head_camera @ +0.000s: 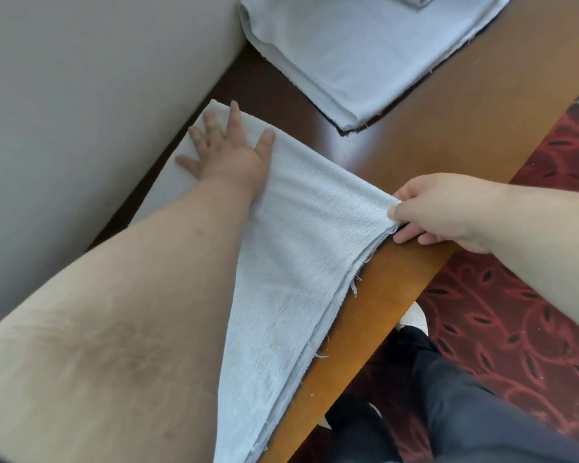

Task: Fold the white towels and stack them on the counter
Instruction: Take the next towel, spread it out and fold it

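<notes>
A white towel [295, 235], folded into a long strip of several layers, lies along the near edge of the brown wooden counter [448, 128]. My left hand [226, 147] presses flat on its far end, fingers spread. My right hand [442, 208] pinches the towel's right edge near the counter's rim and lifts it slightly. A stack of folded white towels [341, 58] lies at the far end of the counter; its top runs out of view.
A beige wall [81, 95] borders the counter on the left. Below the counter's right edge are red patterned carpet [515, 329], my dark trousers [465, 412] and a white shoe [415, 320].
</notes>
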### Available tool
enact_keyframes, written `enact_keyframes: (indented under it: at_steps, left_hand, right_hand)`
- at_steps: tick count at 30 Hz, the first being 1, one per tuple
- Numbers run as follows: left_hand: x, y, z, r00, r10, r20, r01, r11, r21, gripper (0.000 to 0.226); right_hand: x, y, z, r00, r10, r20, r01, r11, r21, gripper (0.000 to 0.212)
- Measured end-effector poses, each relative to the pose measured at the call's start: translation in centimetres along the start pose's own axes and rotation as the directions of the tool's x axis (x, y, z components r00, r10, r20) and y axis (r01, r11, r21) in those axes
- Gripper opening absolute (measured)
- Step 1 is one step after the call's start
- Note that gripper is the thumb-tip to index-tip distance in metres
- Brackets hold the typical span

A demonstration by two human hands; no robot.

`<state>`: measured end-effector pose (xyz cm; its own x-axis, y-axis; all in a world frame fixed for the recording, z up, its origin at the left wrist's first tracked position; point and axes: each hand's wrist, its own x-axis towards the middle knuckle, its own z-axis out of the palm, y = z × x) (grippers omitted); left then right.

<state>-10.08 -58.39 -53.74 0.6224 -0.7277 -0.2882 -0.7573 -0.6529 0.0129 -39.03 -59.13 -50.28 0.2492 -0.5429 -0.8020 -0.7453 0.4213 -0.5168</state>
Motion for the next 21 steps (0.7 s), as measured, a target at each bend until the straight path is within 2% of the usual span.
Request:
enact_keyframes:
  at_steps: [4, 6, 8, 11, 14, 18, 21]
  left_hand:
    - [-2.6, -1.4, 0.0, 0.981, 0.129, -0.146, -0.155, 0.972, -0.179, 0.07]
    - [-6.5, -2.1, 1.0, 0.969, 0.178, -0.172, -0.207, 0.965, -0.164, 0.065]
    - [-12.1, -3.7, 2.8, 0.977, 0.169, -0.129, -0.186, 0.974, -0.127, 0.065]
    - [-20.6, -8.9, 5.4, 0.994, 0.087, -0.06, -0.092, 0.993, -0.076, 0.064]
    - [-25.7, -16.6, 7.1, 0.992, -0.12, -0.043, 0.116, 0.989, -0.093, 0.063]
    - [-28.8, -25.9, 7.7, 0.911, -0.412, 0.0, 0.41, 0.905, -0.11, 0.066]
    - [-29.2, -28.2, 7.9, 0.886, -0.463, 0.01, 0.46, 0.879, -0.127, 0.068]
  right_hand:
    - [-0.4, -0.5, 0.7, 0.995, -0.001, -0.104, -0.001, 1.0, -0.02, 0.013]
    - [-0.6, -0.9, 0.9, 0.992, 0.005, -0.13, -0.012, 0.999, -0.053, 0.014]
    - [-0.8, -1.1, 1.1, 0.988, -0.005, -0.153, -0.007, 0.997, -0.074, 0.013]
    - [-0.9, -1.1, 1.5, 0.98, -0.023, -0.199, -0.004, 0.991, -0.134, 0.018]
    - [-1.1, -0.9, 1.7, 0.97, -0.09, -0.225, 0.015, 0.949, -0.314, 0.025]
    - [-1.5, -0.9, 2.4, 0.958, -0.172, -0.229, 0.038, 0.869, -0.493, 0.028]
    - [-2.0, -1.0, 3.1, 0.947, -0.217, -0.236, 0.042, 0.814, -0.58, 0.029]
